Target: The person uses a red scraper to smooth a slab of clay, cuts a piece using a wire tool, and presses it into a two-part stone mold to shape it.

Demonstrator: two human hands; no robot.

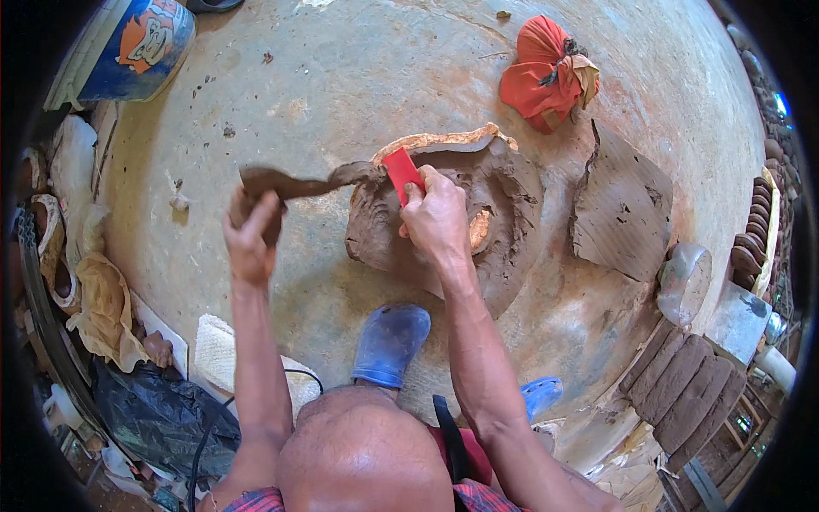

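My left hand [252,239] is closed around the end of a dark brown clay strip [307,186], which stretches rightward and joins the clay in front of me. A flat red scraper [399,173] is gripped in my right hand [437,218], its blade against the upper left edge of that clay. The thick, wet-looking clay [517,192] lies draped over a form on the floor. A rough tan rim [444,139] shows along its far side, and an orange-tan patch [480,229] shows near its middle. My right hand partly covers the clay.
To the right lies a loose clay slab [623,205]; beyond it are stacked clay slabs [687,388]. A tied red cloth bundle [546,77] sits farther off. At far left stands a blue and white bucket [141,51]. Black plastic [162,410] lies near left. My blue clog [392,341] is close to the clay.
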